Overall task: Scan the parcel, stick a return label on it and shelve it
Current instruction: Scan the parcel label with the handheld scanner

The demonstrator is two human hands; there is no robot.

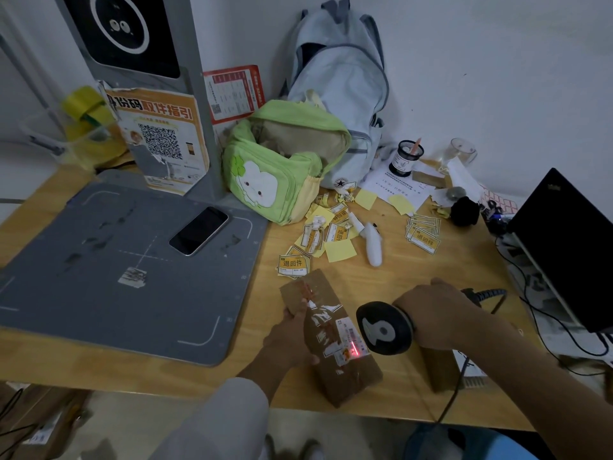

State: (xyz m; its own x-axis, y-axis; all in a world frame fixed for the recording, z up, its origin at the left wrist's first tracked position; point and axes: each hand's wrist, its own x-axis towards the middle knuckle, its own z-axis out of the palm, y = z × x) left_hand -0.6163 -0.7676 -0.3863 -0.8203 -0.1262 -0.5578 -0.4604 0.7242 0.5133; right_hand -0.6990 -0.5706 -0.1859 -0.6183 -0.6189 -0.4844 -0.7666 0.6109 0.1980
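A long brown parcel [345, 370] wrapped in tape lies at the wooden table's near edge. My left hand [288, 340] grips its left side. My right hand [438, 313] holds a black barcode scanner [384, 328] just right of the parcel. The scanner's red light falls on the parcel's white shipping label [353, 351]. Yellow return labels [293, 265] lie loose on the table just beyond the parcel, with a small stack of return labels [423, 239] farther right.
A grey scanning platform [99, 293] with a phone [198, 230] on it fills the left. Behind stand a green bag [282, 171], a pale backpack [341, 94] and a pen cup [406, 157]. A laptop [570, 247] and cables sit right. A white device [373, 242] lies mid-table.
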